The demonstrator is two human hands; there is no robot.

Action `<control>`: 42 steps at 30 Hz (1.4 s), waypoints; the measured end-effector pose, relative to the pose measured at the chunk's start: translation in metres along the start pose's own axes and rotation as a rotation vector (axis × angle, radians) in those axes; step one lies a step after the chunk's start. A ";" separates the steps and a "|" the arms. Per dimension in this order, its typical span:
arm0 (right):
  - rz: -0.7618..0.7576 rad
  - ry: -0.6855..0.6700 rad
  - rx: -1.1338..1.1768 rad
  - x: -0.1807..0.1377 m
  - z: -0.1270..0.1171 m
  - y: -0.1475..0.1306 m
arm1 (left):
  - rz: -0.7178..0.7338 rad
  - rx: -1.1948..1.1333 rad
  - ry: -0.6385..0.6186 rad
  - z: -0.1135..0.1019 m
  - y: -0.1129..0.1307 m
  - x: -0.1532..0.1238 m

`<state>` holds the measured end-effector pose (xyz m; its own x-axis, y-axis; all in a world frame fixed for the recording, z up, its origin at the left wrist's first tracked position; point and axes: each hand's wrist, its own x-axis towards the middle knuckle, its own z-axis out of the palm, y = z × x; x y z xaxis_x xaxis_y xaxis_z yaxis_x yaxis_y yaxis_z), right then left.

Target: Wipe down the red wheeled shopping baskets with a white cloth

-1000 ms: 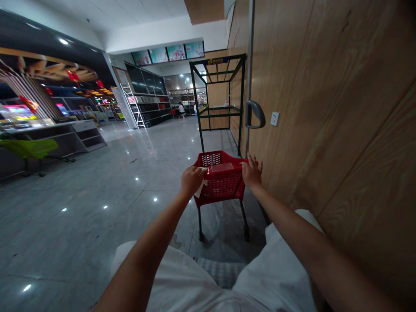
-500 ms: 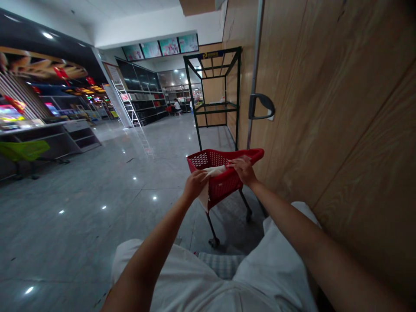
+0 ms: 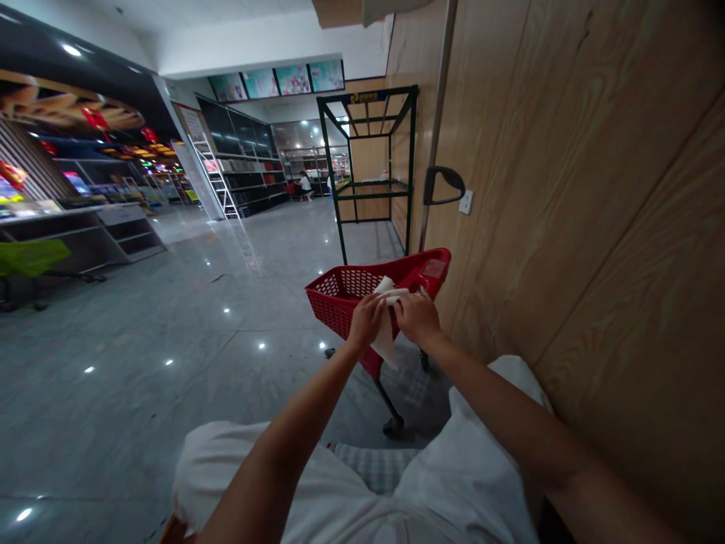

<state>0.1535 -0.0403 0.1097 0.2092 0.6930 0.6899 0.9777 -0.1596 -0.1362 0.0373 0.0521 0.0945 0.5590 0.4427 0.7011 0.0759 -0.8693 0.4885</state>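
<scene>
A small red plastic shopping cart (image 3: 340, 298) on wheels stands in front of me, turned at an angle beside the wooden wall. My left hand (image 3: 366, 320) and my right hand (image 3: 418, 317) are both closed on a white cloth (image 3: 386, 332), held over the cart's near rim. The cloth hangs down between the two hands. The cart's basket looks empty where it shows.
A wooden panelled wall (image 3: 566, 189) with a dark door handle (image 3: 443, 183) runs along my right. A black metal shelf frame (image 3: 371, 166) stands ahead past the cart. Glossy grey floor (image 3: 170, 340) stretches left toward counters, a ladder (image 3: 218, 181) and distant people.
The cart has swung round from square-on to angled left. My right hand left the cart's handle and joined the left on the white cloth, which now shows more fully.
</scene>
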 end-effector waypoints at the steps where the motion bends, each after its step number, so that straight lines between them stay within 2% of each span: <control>1: -0.008 0.044 -0.004 -0.001 0.002 0.003 | 0.024 -0.023 0.006 0.007 0.005 0.002; 5: -0.067 0.161 0.038 -0.003 0.010 0.026 | 0.096 -0.005 -0.049 0.032 0.011 0.010; 9: -0.099 0.219 0.031 -0.008 0.011 0.044 | 0.083 0.118 -0.140 0.040 0.002 0.019; 13: -0.134 0.280 0.007 -0.014 0.010 0.055 | 0.075 0.126 -0.165 0.038 -0.009 0.018; 17: -0.128 0.331 0.029 -0.019 0.009 0.067 | -0.036 0.149 -0.122 0.031 -0.030 0.005; 23: -0.054 0.310 0.073 -0.025 0.005 0.081 | -0.137 0.216 -0.111 0.018 -0.059 -0.014; 30: 0.018 0.357 0.170 -0.032 0.007 0.087 | -0.251 0.440 -0.089 0.026 -0.039 -0.016; 35: -0.024 0.419 0.189 -0.032 0.005 0.089 | -0.343 0.441 -0.168 0.019 -0.034 -0.012; 37: -0.041 0.443 0.206 -0.030 0.006 0.089 | -0.339 0.356 -0.129 0.015 -0.036 -0.011; 40: -0.019 0.434 0.228 -0.025 0.009 0.086 | -0.329 0.278 0.108 0.012 -0.034 -0.015; 42: 0.010 0.409 0.241 -0.022 0.012 0.082 | -0.302 0.272 0.172 0.014 -0.027 -0.019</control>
<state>0.2292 -0.0598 0.0746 0.2424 0.3512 0.9044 0.9616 0.0364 -0.2719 0.0359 0.0639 0.0607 0.3342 0.6958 0.6358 0.4424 -0.7114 0.5461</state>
